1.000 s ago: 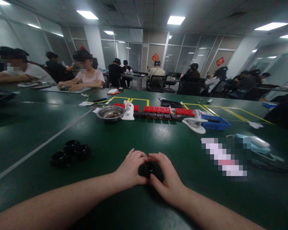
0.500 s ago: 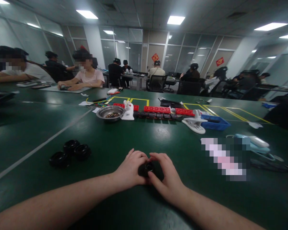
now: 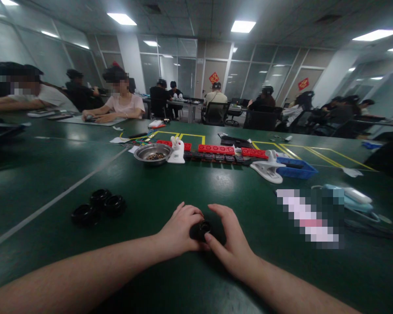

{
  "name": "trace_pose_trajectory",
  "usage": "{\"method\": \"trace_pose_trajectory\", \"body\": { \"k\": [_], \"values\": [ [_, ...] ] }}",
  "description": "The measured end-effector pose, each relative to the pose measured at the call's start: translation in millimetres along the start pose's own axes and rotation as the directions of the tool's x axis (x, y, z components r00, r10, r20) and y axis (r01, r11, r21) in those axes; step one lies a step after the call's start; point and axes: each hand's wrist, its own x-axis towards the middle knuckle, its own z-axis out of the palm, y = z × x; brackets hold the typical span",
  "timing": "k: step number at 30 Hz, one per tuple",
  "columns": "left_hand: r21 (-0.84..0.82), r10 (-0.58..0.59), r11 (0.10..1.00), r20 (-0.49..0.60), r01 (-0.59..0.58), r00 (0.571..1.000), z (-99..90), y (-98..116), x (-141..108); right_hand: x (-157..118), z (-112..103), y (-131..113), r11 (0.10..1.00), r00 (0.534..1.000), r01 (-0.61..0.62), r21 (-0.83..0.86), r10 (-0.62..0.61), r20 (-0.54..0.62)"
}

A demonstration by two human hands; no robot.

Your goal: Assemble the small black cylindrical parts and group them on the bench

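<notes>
My left hand [image 3: 182, 226] is closed around a small black piece with a round ring-like opening [image 3: 204, 228] on its top, low over the table. Part of that piece is hidden behind the fingers, and its kind does not show. To its right, my right hand [image 3: 233, 237] is open, with fingers apart and curved. Its thumb tip reaches the near edge of the ring, while the index finger stands clear of the far side. Off to the left, three glossy black rings [image 3: 114, 205] shaped like small tyres lie close together.
Beyond my hands stand a metal bowl [image 3: 153, 154] with small bits inside, two white clip stands [image 3: 269, 168], a row of red blocks [image 3: 216, 149] and a blue tray [image 3: 298, 169]. A light-blue case [image 3: 355, 200] lies right. Several people sit at tables behind.
My right index finger has moved away from the black piece, widening the gap between finger and thumb. My left hand keeps its hold. The view has shifted slightly.
</notes>
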Motion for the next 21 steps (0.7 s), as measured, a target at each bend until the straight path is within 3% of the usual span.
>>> {"method": "trace_pose_trajectory", "body": {
  "k": [6,10,13,18,21],
  "values": [
    [0.020,-0.027,0.999,-0.062,0.028,0.998,-0.6,0.3,-2.5,-3.0,0.4,5.4,1.000,0.999,0.018,-0.010,-0.019,-0.033],
    [0.048,-0.134,0.989,-0.112,0.140,0.985,-6.3,7.5,-13.7,-2.7,1.4,7.3,0.999,0.998,0.039,-0.023,-0.040,-0.048],
    [0.030,-0.254,0.965,-0.119,0.259,0.960,-15.7,10.0,-37.0,-2.9,2.1,8.0,0.998,0.998,0.055,-0.037,-0.056,-0.041],
    [-0.027,-0.488,0.871,-0.146,0.490,0.860,-37.5,-7.2,-98.3,-2.2,2.0,7.5,0.997,0.997,0.077,-0.027,-0.077,0.001],
    [-0.007,-0.585,0.798,-0.248,0.602,0.772,-48.9,-27.5,-130.6,-0.7,2.2,6.7,0.996,0.996,0.088,-0.015,-0.088,0.022]
  ]
}}
